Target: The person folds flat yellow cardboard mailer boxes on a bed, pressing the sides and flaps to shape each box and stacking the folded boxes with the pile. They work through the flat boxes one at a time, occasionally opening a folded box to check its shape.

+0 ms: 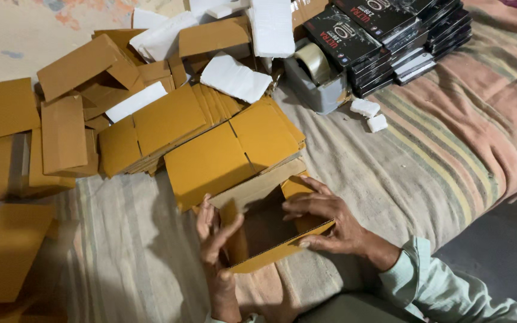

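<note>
Down on the striped blanket (438, 149), right in front of the person's knees, sits a small brown cardboard box (270, 230), half opened into shape with its mouth facing up. Both bare hands are on it. The left hand (213, 236) presses flat against the near left wall, fingers straight and close together, the thumb hooked over the edge. The right hand (324, 221) lies across the far right side, fingers spread and curled over the rim, gripping the wall. Neither hand is closed into a fist; each is clamped on the cardboard.

The box looks light and thin, stiff along its panels but ready to bend at the creases, so I judge it will buckle if squeezed mid-panel. The corners and folded edges look like the safest places to hold.

Just behind it lies a fanned pile of flat box blanks (210, 137), touching its back flap. Farther off are white foam pieces (234, 78), a grey tape dispenser (315, 78) and a stack of black packages (384, 36).
</note>
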Motion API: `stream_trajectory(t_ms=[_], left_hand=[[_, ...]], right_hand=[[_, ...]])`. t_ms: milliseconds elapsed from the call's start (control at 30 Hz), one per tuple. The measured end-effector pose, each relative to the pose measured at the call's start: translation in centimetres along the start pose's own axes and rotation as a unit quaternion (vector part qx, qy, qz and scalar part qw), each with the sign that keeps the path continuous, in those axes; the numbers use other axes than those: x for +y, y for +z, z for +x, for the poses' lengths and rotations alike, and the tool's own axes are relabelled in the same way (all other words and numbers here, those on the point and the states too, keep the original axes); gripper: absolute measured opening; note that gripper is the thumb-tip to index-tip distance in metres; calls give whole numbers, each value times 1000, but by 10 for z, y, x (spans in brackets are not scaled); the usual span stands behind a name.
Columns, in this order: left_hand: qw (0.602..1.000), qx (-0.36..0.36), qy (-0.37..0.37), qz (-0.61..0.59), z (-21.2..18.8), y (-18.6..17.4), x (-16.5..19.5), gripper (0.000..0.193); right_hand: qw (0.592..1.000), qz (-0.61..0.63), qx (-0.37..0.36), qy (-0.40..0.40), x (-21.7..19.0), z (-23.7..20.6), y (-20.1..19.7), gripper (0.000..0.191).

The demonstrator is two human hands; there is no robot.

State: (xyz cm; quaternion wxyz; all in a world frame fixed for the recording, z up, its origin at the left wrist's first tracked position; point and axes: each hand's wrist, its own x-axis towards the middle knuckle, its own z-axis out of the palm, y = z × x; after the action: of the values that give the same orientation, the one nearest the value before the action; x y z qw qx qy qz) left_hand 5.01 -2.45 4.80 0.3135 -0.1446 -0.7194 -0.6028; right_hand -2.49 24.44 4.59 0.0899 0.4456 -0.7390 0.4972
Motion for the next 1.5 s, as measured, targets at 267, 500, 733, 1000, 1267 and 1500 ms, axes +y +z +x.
stream_trajectory(t_ms=[267,500,733,1000,1267,1500], left_hand=[[992,55,-93,-60,-4,6,-13,40],[982,-45,-117,145,-19,-5,-8,36],[983,-99,-67,141,-13,3,-6,85],[980,-127,-107,107,-10,-2,-4,97],[990,-85,-60,92,-22,-7,-58,105],[983,-101,-133,74,-24,-3,-47,106]], right_hand=[[968,31,205,141,-17,13,12,68],[909,-406,-5,99,-29,26,8,65],[909,-343,-222,78,-54,67,68,91],[926,-265,-245,113,-33,70,32,85],[922,-287,-145,214,-27,81,39,89],[917,-299,-256,71,-29,87,73,73]])
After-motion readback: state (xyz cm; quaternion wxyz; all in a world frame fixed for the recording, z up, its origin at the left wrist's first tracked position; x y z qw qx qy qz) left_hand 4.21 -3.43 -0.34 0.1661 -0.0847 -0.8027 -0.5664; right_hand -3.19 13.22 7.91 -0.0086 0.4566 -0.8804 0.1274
